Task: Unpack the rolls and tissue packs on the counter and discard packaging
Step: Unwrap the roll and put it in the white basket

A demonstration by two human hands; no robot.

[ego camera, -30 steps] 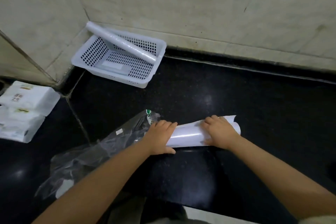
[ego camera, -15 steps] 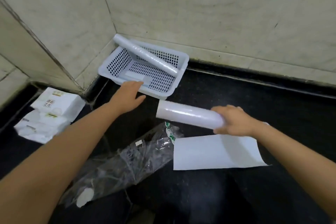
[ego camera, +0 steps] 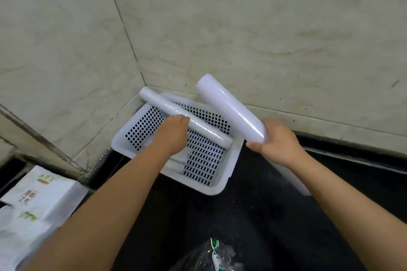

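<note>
My right hand (ego camera: 276,142) grips the near end of a thick white roll (ego camera: 229,105), which is held tilted above the right rim of the white perforated basket (ego camera: 220,185). A thinner roll (ego camera: 187,120) lies diagonally across the basket. My left hand (ego camera: 172,133) is inside the basket, closed around the middle of the thin roll. White tissue packs (ego camera: 37,204) lie on the black counter at the lower left. Crumpled clear plastic packaging (ego camera: 211,255) lies at the bottom edge.
The basket sits in the corner where two beige tiled walls (ego camera: 242,28) meet. A flat white packet (ego camera: 178,160) lies in the basket bottom under my left forearm. A white paper sheet edge (ego camera: 293,179) shows beneath my right wrist on the counter (ego camera: 253,215).
My right hand has lifted the thick roll off the paper sheet and carried it up over the basket. My left hand has moved into the basket onto the thin roll. The view has shifted forward.
</note>
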